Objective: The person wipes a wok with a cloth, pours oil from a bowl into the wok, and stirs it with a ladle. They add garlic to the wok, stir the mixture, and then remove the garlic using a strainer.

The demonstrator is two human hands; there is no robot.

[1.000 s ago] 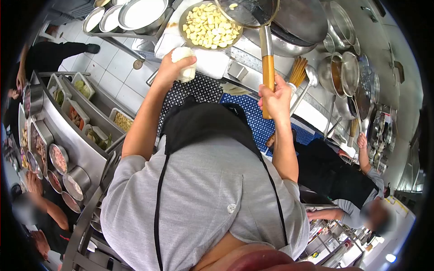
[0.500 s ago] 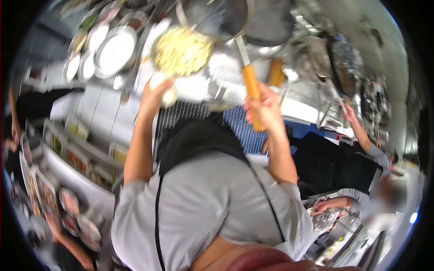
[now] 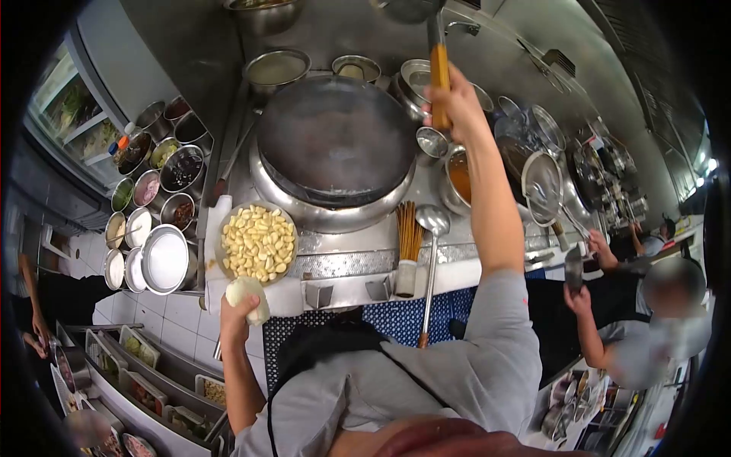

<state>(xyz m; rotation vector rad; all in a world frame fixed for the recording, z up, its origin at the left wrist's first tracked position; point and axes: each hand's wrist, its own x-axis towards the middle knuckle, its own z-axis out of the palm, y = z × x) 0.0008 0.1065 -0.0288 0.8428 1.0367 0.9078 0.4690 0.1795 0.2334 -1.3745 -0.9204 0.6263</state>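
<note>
My right hand [image 3: 458,107] is closed around the wooden handle [image 3: 439,80] of a long-handled round strainer [image 3: 410,7], raised toward the back wall, its head partly cut off by the top edge. My left hand [image 3: 238,316] grips a pale, wadded cloth [image 3: 248,297] at the counter's front edge. Just beyond that hand sits a bowl heaped with peeled garlic cloves [image 3: 259,242]. A large dark wok [image 3: 335,137] rests on the metal burner ring, with haze over its bottom. Right of it lies a ladle [image 3: 432,251] beside a bamboo brush [image 3: 408,247].
Metal pots [image 3: 278,68] line the back. A pot of orange liquid [image 3: 458,179] stands to the right. Seasoning bowls [image 3: 165,259] crowd the left. A co-worker at right holds another strainer [image 3: 543,186]. Low food bins [image 3: 137,392] stand at left.
My right hand has carried the strainer up and away from me, from near the counter's front edge. My left hand still grips the cloth by the garlic. The view now takes in more of the back.
</note>
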